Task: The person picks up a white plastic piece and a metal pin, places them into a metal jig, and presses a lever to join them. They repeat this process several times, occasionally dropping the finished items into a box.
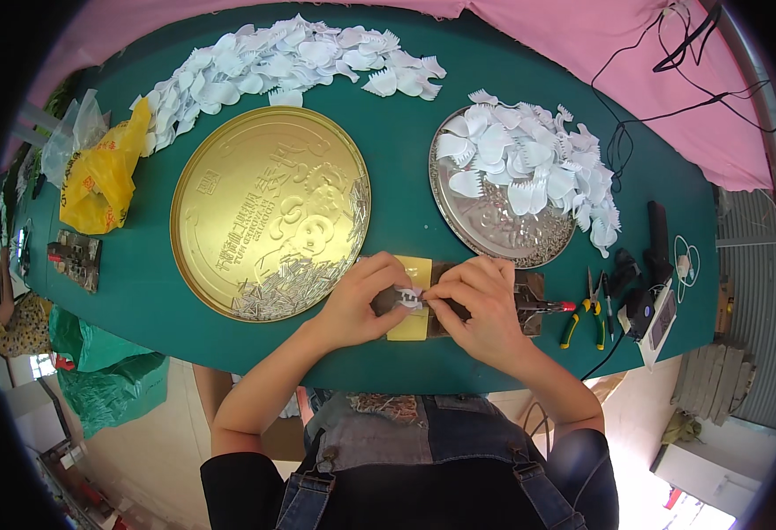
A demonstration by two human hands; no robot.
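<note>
At the table's near edge, my left hand (pixel 360 302) is closed, pinching a small white toothed piece (pixel 410 299) that looks like half of a hair claw clip. My right hand (pixel 481 309) is closed too, thumb and forefinger pressed together against the piece's right side. What lies between those fingertips is too small to make out. Both hands are above a yellow pad (pixel 410 331) and a dark brown block (pixel 442 325). Beyond my left hand, a large round gold lid (pixel 256 208) holds many thin metal pins (pixel 286 287) along its lower right.
Behind my right hand, a round silver tray (pixel 459 208) carries white toothed pieces (pixel 525 155) and tiny metal parts. More white pieces (pixel 256 66) are heaped at the back. Yellow-handled pliers (pixel 587 314), a power strip (pixel 662 314) and cables lie right; a yellow bag (pixel 105 181) sits left.
</note>
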